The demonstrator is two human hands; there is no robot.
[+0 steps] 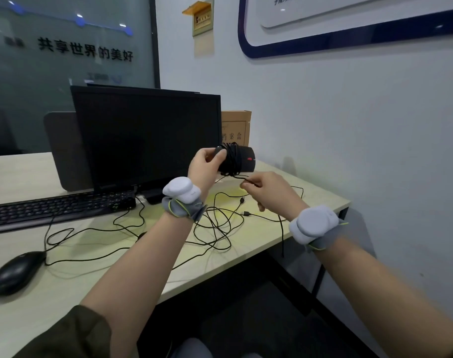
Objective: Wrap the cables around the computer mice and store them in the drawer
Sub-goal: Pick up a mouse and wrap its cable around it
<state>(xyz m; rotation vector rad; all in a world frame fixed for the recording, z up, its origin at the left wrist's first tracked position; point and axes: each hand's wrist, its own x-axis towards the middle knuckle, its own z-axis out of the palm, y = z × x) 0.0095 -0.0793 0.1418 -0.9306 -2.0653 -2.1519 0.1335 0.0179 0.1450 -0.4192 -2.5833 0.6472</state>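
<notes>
My left hand (206, 161) holds a black mouse (244, 158) with a red scroll wheel up above the desk. Several turns of its black cable (232, 161) are wound around its middle. My right hand (268, 189) is just below and to the right, pinching the loose part of that cable between thumb and fingers. The cable trails down past the desk's right edge. A second black mouse (15, 272) lies at the near left of the desk. Its cable (215, 228) lies in loose tangled loops across the middle of the desk, with a USB plug (246, 213) among them.
A dark monitor (148, 135) stands behind my hands, with a black keyboard (57, 208) to its left. A brown cardboard box (237, 133) leans against the wall at the back. The desk (323, 200) ends close on the right by the wall. No drawer shows.
</notes>
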